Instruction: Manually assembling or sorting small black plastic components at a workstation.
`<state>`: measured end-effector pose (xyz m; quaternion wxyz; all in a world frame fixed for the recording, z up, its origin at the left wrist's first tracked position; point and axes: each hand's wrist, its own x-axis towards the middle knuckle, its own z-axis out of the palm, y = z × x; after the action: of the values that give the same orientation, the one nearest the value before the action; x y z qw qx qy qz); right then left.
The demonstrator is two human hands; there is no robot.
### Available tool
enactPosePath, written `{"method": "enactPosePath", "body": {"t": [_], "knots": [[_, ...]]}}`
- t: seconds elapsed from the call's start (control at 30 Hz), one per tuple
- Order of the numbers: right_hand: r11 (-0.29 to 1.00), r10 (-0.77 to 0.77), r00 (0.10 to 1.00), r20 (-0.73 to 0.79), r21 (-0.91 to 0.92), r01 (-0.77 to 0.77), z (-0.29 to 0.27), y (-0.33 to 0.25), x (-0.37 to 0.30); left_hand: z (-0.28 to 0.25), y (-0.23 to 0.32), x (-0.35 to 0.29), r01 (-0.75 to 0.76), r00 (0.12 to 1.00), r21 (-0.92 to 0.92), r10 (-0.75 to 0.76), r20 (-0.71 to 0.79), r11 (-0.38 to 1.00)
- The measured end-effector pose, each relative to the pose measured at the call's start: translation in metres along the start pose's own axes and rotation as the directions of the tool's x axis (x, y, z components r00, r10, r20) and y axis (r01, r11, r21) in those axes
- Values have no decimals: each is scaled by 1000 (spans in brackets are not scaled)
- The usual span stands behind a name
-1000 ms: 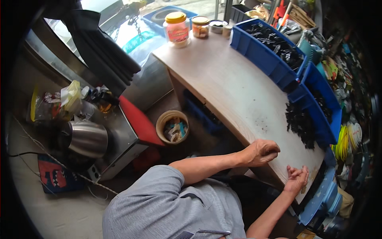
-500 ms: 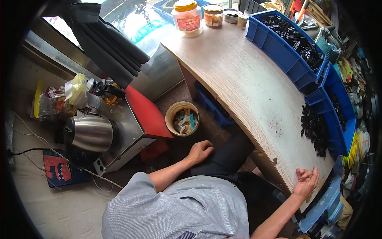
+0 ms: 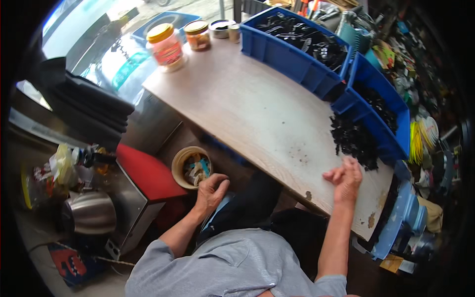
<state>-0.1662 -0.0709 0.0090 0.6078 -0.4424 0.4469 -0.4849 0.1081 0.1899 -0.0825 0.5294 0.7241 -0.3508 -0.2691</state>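
My right hand (image 3: 345, 179) is over the wooden tabletop, at the near edge of a heap of small black parts (image 3: 354, 138). Its fingers are bent but apart, and I see nothing between them. My left hand (image 3: 212, 194) is above my lap, off the table, beside a round cream bucket (image 3: 176, 171) holding scraps. Its fingers are curled in toward the thumb, and whatever they may hold is hidden. A pale blue strip shows beside that wrist; I cannot tell what it is. The heap lies against a blue bin (image 3: 403, 131) with more black parts inside.
Another blue bin (image 3: 292, 62) of black pieces stands on the table's (image 3: 237, 91) far side. Lidded jars (image 3: 168, 52) stand at its far left corner. Left of me are a red-sided cabinet (image 3: 148, 173) and a steel kettle (image 3: 91, 213). Yellow cable (image 3: 418, 141) hangs at the right.
My view has turned to the right. My right hand has moved up the table to the black heap. My left hand has risen from my thigh, beside the bucket.
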Motion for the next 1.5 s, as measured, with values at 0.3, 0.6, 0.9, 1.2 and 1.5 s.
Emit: {"method": "enactPosePath", "body": {"t": [0.3, 0.6, 0.9, 1.2, 1.5], "knots": [[995, 99, 967, 233, -16, -97, 69, -1, 41, -5, 167, 140, -749, 645, 241, 762, 57, 617], [998, 23, 928, 372, 52, -46, 83, 4, 74, 48, 246, 350, -602, 697, 661, 699, 161, 448], [983, 42, 917, 398, 148, -109, 80, 6, 79, 95, 243, 481, -395, 911, 798, 306, 276, 455], [975, 77, 916, 395, 161, -151, 79, 2, 82, 113, 240, 484, -447, 865, 810, 413, 284, 380], [969, 95, 908, 409, 170, -177, 80, 2, 81, 105, 232, 498, -492, 845, 821, 384, 371, 290]]}}
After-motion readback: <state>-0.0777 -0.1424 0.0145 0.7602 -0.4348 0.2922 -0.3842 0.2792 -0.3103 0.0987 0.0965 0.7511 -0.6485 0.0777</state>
